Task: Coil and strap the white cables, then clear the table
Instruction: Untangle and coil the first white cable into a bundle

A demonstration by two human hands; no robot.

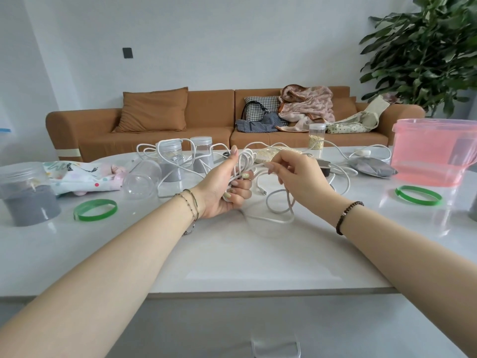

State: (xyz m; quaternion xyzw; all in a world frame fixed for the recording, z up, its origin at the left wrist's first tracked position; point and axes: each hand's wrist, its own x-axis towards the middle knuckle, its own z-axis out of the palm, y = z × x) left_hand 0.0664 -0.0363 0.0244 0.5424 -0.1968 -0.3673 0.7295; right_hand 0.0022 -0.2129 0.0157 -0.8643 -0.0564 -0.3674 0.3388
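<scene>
White and glossy, the worktop [232,254] fronts an orange sofa [206,120] and a pale wall. From the left stand a jar of grey sand [25,195], a patterned cloth [82,177] and a green band [95,209]. At centre the left hand [222,189] has its fingers [238,183] curled shut around a bundle of cable [244,164] loops; the right hand [296,174] pinches the trailing strand between thumb and fingertip. To coil well, I judge each new loop should match the others and lie flat in the left palm, slack drawn free of the jars behind. Further right sit a second green band [418,195] and a pink tub [433,151].
</scene>
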